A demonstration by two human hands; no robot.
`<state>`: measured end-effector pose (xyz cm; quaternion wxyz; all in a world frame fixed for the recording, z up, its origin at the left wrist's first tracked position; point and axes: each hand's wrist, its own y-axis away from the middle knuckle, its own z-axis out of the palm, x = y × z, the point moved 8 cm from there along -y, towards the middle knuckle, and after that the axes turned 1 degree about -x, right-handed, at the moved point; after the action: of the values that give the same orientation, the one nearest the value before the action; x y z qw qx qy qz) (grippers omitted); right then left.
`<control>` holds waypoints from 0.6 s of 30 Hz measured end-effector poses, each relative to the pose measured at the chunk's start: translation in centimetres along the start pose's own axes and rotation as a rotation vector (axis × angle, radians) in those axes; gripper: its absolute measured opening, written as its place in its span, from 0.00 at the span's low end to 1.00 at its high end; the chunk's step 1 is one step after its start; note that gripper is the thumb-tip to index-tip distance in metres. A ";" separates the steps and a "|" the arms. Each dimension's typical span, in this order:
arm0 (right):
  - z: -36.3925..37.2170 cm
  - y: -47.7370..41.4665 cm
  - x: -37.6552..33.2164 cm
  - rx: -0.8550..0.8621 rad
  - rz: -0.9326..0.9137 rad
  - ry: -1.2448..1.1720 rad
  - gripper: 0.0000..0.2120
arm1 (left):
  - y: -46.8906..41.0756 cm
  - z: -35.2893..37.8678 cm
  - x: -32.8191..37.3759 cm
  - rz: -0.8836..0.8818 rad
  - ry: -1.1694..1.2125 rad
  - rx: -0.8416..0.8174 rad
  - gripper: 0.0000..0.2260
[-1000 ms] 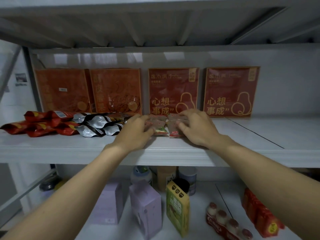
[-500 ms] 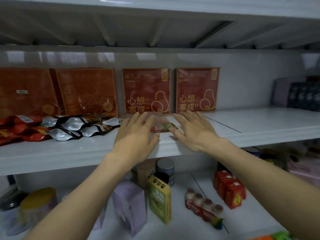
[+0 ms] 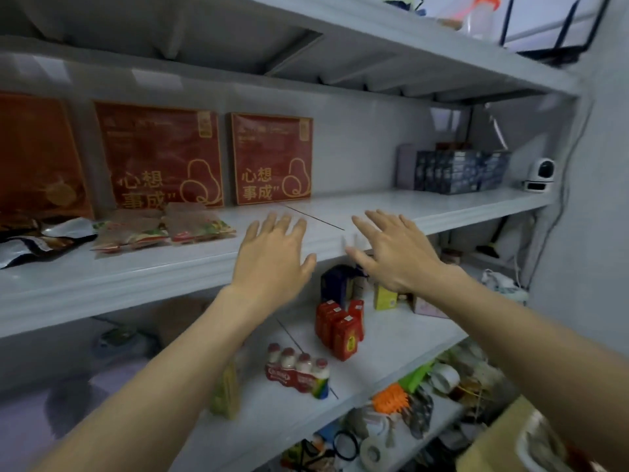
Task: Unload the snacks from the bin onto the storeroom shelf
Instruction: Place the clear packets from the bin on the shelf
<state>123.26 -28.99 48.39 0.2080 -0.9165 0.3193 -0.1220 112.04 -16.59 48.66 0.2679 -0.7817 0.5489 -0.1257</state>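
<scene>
We are holding our left hand (image 3: pixel 272 257) flat and wide, palm down, fingers spread and gripping nothing, with the fingertips reaching over the front lip of the middle shelf (image 3: pixel 136 277). Our right hand (image 3: pixel 394 253) is lying the same way just beside it, fingers straight and fanned, holding nothing. We cannot tell whether either palm is touching the shelf board.

The snack packets (image 3: pixel 163 229), clear-fronted with red and green print, are lying flat on the middle shelf to the left of our left hand, apart from it. They are sitting side by side, partly overlapping, and we are not touching them. Further left, silver foil pouches (image 3: pixel 34 240) are lying in a loose pile at the edge of view.

Behind the packets, two red boxes (image 3: pixel 163 155) with gold lettering are standing upright against the back wall, and an orange-red pack is leaning beside them on the left. At the far right end of the same shelf, a row of dark blue boxes (image 3: pixel 459 172) is standing near a small white camera (image 3: pixel 541 175).

On the lower shelf (image 3: pixel 391 338) under our forearms, red cartons (image 3: pixel 340 327) are standing together, and a shrink-wrapped pack of small bottles (image 3: pixel 299 369) is standing just in front of them.
</scene>
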 end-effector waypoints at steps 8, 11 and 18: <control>-0.5 7.5 13.0 -0.042 0.166 0.084 0.34 | -2.2 2.8 14.7 0.208 0.141 -0.003 0.29; 0.0 11.0 18.4 -0.074 0.237 0.102 0.33 | -3.1 4.2 21.2 0.276 0.159 -0.016 0.30; 1.5 20.0 29.6 -0.135 0.380 0.100 0.32 | -3.1 6.8 36.3 0.390 0.261 -0.078 0.29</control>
<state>135.84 -61.55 40.54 0.1493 -0.8445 0.5037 -0.1043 131.11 -47.49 41.18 0.1834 -0.6478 0.7240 -0.1500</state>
